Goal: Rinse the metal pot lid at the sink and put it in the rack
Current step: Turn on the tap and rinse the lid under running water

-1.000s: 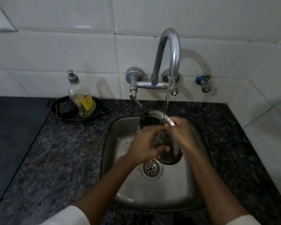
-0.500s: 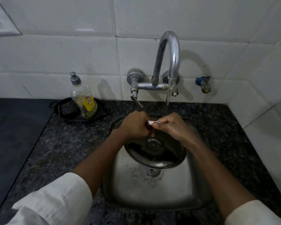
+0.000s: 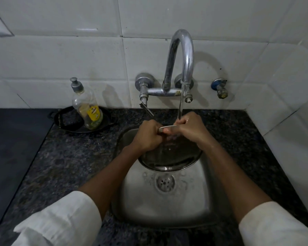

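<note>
A round metal pot lid hangs tilted over the steel sink, its face toward me. My left hand and my right hand both grip its far rim from either side. Water runs from the chrome tap and lands on my right hand and the lid's top edge. The lid's knob is hidden behind my hands. No rack is in view.
A soap pump bottle stands in a black dish at the back left of the speckled granite counter. A small valve sticks out of the tiled wall at the right. The drain lies below the lid.
One second ago the lid stood on edge with my hands rubbing its face. Both hands have since moved to its upper rim, and the lid has tipped further under the stream.
</note>
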